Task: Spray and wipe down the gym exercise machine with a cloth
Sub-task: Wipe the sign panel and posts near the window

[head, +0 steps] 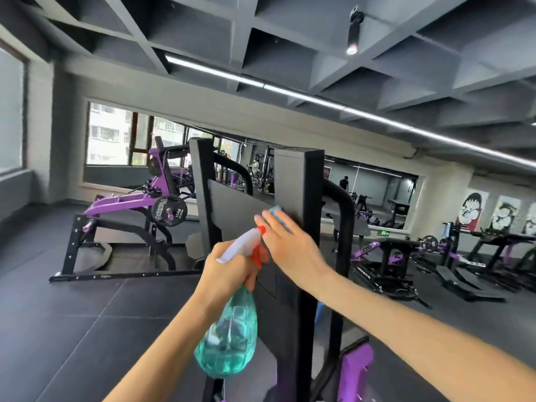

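A tall black exercise machine point(298, 181) with a weight-stack shroud stands right in front of me. My left hand point(224, 274) grips the neck of a teal spray bottle point(229, 338) with a white and red trigger head, held close to the machine's left face. My right hand point(287, 245) lies flat with straight fingers on a blue cloth point(275, 211), pressing it against the black upright post. Only a small edge of the cloth shows past my fingertips.
A purple plate-loaded machine point(130, 204) stands to the left on dark rubber floor tiles. More purple and black machines point(400, 256) fill the right side. A wall mirror point(371, 184) and windows point(110, 134) run along the back.
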Available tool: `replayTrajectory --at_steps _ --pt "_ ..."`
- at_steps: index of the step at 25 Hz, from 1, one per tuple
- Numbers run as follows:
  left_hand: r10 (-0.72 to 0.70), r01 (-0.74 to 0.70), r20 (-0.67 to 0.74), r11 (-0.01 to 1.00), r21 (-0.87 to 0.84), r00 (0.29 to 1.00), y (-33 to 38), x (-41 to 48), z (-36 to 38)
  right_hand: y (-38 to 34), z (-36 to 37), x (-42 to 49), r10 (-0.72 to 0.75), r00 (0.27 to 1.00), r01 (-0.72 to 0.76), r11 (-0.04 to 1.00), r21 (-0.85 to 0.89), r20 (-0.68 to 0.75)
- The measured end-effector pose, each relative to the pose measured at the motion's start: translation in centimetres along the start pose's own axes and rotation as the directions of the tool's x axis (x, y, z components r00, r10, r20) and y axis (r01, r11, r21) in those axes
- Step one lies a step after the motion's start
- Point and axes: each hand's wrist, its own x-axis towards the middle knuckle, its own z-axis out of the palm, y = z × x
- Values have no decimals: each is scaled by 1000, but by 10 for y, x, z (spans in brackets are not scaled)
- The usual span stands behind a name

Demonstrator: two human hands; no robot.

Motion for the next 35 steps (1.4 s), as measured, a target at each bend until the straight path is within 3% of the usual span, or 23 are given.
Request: replayTrajectory --at_steps 2,4,5,6,8,10,11,12,14,16,17,19,20,22,24,26,28,29,30,31,33,34,35 --pt "18 -18 -35 1000 -10 999 5 4 -8 29 0 22 137 990 -138 990 -14 -24" --pt "12 -12 -14 1000 25 1000 13 2 -15 1 4 -9 -44 982 58 996 -68 185" --pt "7 -7 1 999 51 1000 16 -1 -20 -14 0 -29 -187 926 229 969 -93 329" --pt "5 -6 8 998 70 1000 17 -1 -24 -20 -3 -39 -271 889 322 943 -85 369" --pt "-8 9 -11 994 111 1000 23 3 -31 13 -10 -7 -207 947 230 971 -65 247" --pt "-14 13 6 992 125 1000 30 2 -29 59 -20 41 23 1000 -24 997 -72 -11" --pt "-14 13 9 993 119 1000 34 -3 -27 65 -26 48 117 993 -117 989 -91 -8" --pt "-50 48 13 993 111 999 33 -1 -26 54 -28 40 94 992 -84 990 -115 89" --pt "-84 78 49 991 108 995 23 20 -39 8 -22 -12 -149 960 173 981 -84 237" --pt "-193 188 87 980 61 977 8 40 -50 14 -32 -19 -221 958 223 975 9 184" --pt "-247 242 66 968 74 967 6 50 -49 39 -31 1 -194 964 192 981 26 184" --pt "-211 206 46 974 98 976 14 56 -42 86 -36 50 45 998 -45 999 -4 -46" --pt "-177 173 23 980 102 984 22 54 -42 94 -42 58 121 990 -123 992 -14 -72" --pt "-226 226 -15 967 116 974 15 70 -58 59 -30 29 -19 994 21 1000 -13 105" --pt "-217 212 82 975 68 973 -26 106 -93 9 -31 -31 -300 913 290 954 78 277" --pt "-177 176 73 984 15 981 -48 115 -105 17 -33 -33 -331 905 302 942 146 267" --pt "-187 187 121 982 15 975 -2 58 -72 56 -39 16 -170 977 162 984 68 129" --pt "-232 227 126 973 50 964 9 49 -52 72 -43 37 22 999 -24 999 39 41" --pt "-198 190 133 979 69 971 13 38 -41 81 -47 45 145 989 -145 989 11 18" --pt "-173 165 108 983 82 979 8 37 -38 72 -44 41 159 987 -159 987 -16 9" --pt "-214 208 94 976 70 972 -5 41 -40 13 -23 -16 -42 967 42 999 4 250" --pt "-220 217 116 976 37 969 -12 41 -43 -18 -21 -50 -205 893 212 977 26 400" --pt "-240 241 135 971 11 961 -17 45 -44 -37 -23 -71 -294 860 316 949 17 417"
